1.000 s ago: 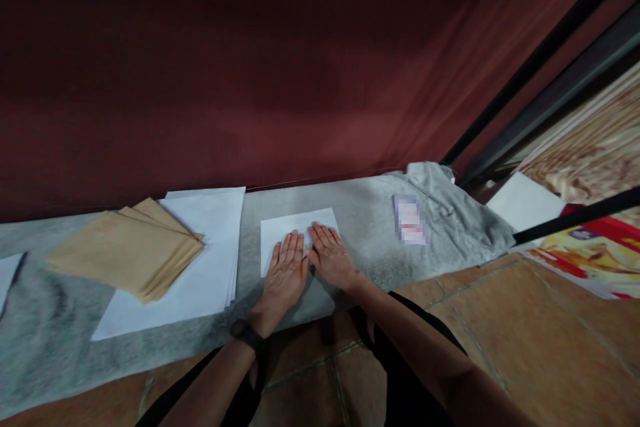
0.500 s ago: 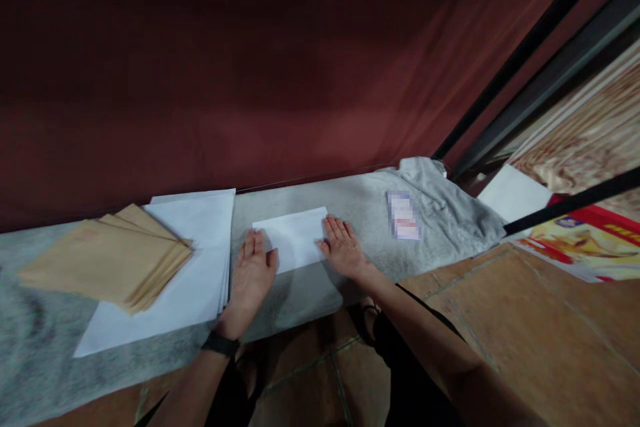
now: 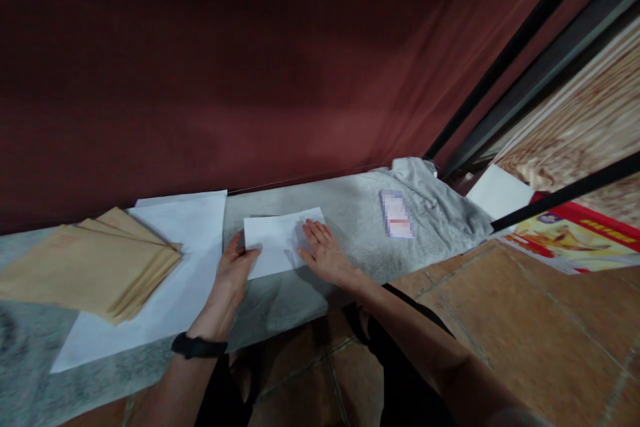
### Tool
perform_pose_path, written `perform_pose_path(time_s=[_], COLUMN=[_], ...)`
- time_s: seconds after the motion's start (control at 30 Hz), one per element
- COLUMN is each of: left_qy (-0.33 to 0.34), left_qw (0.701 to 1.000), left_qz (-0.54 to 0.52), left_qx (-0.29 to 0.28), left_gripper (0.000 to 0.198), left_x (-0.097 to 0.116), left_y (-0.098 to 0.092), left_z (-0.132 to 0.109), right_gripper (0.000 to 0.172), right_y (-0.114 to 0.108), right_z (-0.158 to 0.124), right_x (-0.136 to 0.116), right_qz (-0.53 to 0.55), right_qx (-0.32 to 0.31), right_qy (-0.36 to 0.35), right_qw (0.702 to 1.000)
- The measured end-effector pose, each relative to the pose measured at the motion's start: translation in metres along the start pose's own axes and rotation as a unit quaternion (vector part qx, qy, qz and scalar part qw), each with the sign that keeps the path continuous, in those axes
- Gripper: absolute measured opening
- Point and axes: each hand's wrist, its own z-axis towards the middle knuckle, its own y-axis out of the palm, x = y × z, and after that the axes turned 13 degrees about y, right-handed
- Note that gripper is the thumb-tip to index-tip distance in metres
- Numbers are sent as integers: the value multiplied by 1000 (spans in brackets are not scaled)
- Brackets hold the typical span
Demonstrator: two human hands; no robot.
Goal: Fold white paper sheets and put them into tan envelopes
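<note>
A folded white sheet of paper (image 3: 274,240) lies on the grey cloth (image 3: 350,213) in front of me. My left hand (image 3: 231,273) rests at the sheet's left edge, thumb on top of the paper and fingers along its side. My right hand (image 3: 323,250) lies flat on the sheet's right part, fingers stretched out and apart. A black band (image 3: 197,345) sits on my left wrist.
A stack of white sheets (image 3: 165,280) lies to the left, with several brown envelopes (image 3: 95,267) on top. A small printed card (image 3: 397,215) rests on the cloth's rumpled right end. Beyond it are white paper (image 3: 500,192) and a red-yellow poster (image 3: 575,240). Tiled floor (image 3: 525,320) lies at right.
My hands moved apart from the middle of the folded sheet. The left hand now grips its left edge and the right hand has slid back onto its right part. The view shifted slightly right.
</note>
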Motion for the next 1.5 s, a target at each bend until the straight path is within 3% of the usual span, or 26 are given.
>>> perform_pose_path(time_s=[0.1, 0.17, 0.3, 0.4, 0.47, 0.5, 0.6, 0.67, 0.73, 0.8, 0.83, 0.9, 1.07, 1.17, 1.23, 1.33, 1.4, 1.5], left_qy=[-21, -30, -54, -80, -101, -111, -123, -106, -94, -96, -96, -82, -48, -63, -84, -96, -80, -76], left_qw=[999, 997, 989, 973, 970, 971, 975, 975, 975, 974, 973, 976, 985, 986, 981, 971, 966, 966], left_qz=[-34, -69, -141, -212, -218, -207, -177, -180, -183, -185, -185, -177, -137, -134, -155, -203, -233, -242], left_qx=[14, 34, -2, -40, -43, -40, -53, -72, -84, -92, -95, -98, -95, -80, -79, -86, -74, -53], left_gripper=[64, 54, 40, 25, 24, 24, 20, 26, 33, 39, 41, 44, 53, 58, 53, 43, 43, 42], left_x=[13, 20, 35, 43, 43, 42, 35, 30, 27, 24, 23, 21, 16, 17, 19, 27, 32, 38], left_y=[7, 11, 17, 21, 23, 25, 30, 33, 36, 37, 38, 39, 40, 42, 43, 43, 41, 35], left_z=[-5, -7, -9, -11, -13, -14, -20, -23, -26, -28, -28, -28, -27, -25, -23, -19, -16, -11], right_gripper=[79, 79, 59, 50, 43, 42, 45, 47, 45, 43, 43, 48, 63, 62, 55, 48, 54, 63], right_y=[2, 4, 0, -12, -22, -26, -36, -38, -37, -34, -32, -29, -34, -44, -50, -54, -49, -34], right_z=[-7, -10, -4, 7, 14, 18, 25, 28, 28, 27, 27, 26, 26, 24, 20, 14, 10, 7], right_x=[-18, -27, -35, -34, -34, -34, -36, -37, -35, -33, -31, -28, -21, -17, -15, -14, -15, -20], right_qz=[37, 49, 113, 290, 452, 535, 737, 814, 849, 860, 858, 835, 688, 587, 502, 330, 208, 75], right_qx=[-21, -31, -31, -10, 11, 23, 40, 25, 0, -21, -29, -32, 20, 100, 139, 133, 97, 43], right_qy=[-97, -129, -81, -33, 4, 30, 109, 138, 162, 190, 201, 207, 172, 150, 107, -2, -49, -50], right_qw=[994, 990, 990, 956, 892, 844, 666, 564, 503, 473, 472, 509, 705, 789, 847, 935, 972, 995])
